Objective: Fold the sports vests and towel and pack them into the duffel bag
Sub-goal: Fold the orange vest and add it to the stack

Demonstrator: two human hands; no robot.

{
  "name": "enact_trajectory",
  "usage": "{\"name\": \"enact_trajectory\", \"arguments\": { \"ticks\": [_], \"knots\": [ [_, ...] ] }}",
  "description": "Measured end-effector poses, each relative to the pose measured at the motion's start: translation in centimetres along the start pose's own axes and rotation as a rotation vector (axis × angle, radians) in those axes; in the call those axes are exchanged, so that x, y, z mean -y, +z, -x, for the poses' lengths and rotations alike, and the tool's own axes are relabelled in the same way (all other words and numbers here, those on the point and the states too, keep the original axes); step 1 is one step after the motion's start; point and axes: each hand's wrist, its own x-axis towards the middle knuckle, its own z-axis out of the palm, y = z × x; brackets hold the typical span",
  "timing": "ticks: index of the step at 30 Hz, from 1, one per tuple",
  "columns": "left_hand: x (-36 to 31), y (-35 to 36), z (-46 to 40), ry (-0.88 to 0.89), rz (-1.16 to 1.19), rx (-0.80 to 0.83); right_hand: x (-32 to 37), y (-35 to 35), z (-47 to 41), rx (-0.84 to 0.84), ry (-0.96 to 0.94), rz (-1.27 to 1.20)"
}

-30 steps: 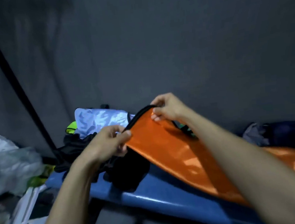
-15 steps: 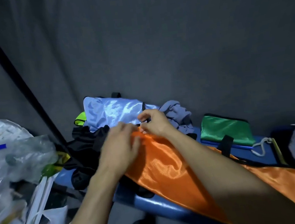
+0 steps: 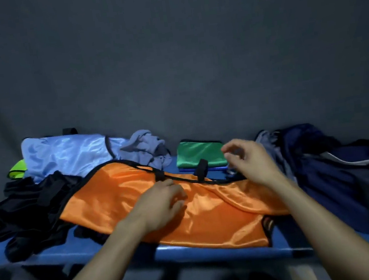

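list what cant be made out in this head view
- Right hand: fingers motion-blurred; grip unclear.
- Blue item under the green vest: mostly covered by it.
- Orange vest: middle hidden under the left hand.
- Dark bag: cut off by the right edge, too dim.

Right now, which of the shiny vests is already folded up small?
The green vest, a neat little rectangle at the back. The orange vest lies spread out, and the light blue vest is still rumpled.
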Motion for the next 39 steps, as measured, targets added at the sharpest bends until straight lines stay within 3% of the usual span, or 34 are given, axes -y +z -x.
{"name": "enact_trajectory", "arguments": {
  "ticks": [5,7,10,13,20,24,29,32,34,36,39],
  "knots": [
    [-3.3,3.3,-2.0,0.023,-0.117,0.178,-5.4,-7.3,5.3,-0.238,0.159,0.278],
    [-3.6,3.7,-2.3,-0.026,-0.215,0.22,-6.8,-8.7,6.4,-0.164,0.339,0.377],
    [-4.2,3.9,-2.7,-0.077,-0.25,0.229,-8.2,-9.6,7.4,0.076,0.582,0.422],
    [-5.2,4.1,-3.2,-0.12,-0.3,0.249,-8.6,-9.5,8.1,0.252,0.695,0.343],
    [-6.5,4.4,-4.2,-0.185,-0.348,0.293,-8.8,-9.1,8.9,0.212,0.839,-0.101],
    [-6.5,4.3,-4.3,-0.182,-0.343,0.297,-9.0,-8.9,8.9,0.197,0.801,-0.206],
    [-6.5,4.1,-4.5,-0.19,-0.324,0.301,-8.8,-10.0,8.3,-0.197,0.529,-0.512],
    [-7.1,3.0,-5.0,-0.157,-0.264,0.193,-8.5,-10.2,8.4,-0.186,0.387,-0.486],
    [-8.6,2.4,-6.0,-0.033,-0.088,-0.028,-8.1,-10.1,8.5,-0.13,0.304,-0.512],
    [-11.2,2.1,-7.6,0.081,0.186,-0.144,-7.4,-9.9,8.3,-0.083,0.244,-0.551],
    [-15.5,1.7,-10.3,0.232,0.481,0.009,-6.2,-9.1,7.9,-0.01,0.195,-0.591]
  ]
}}
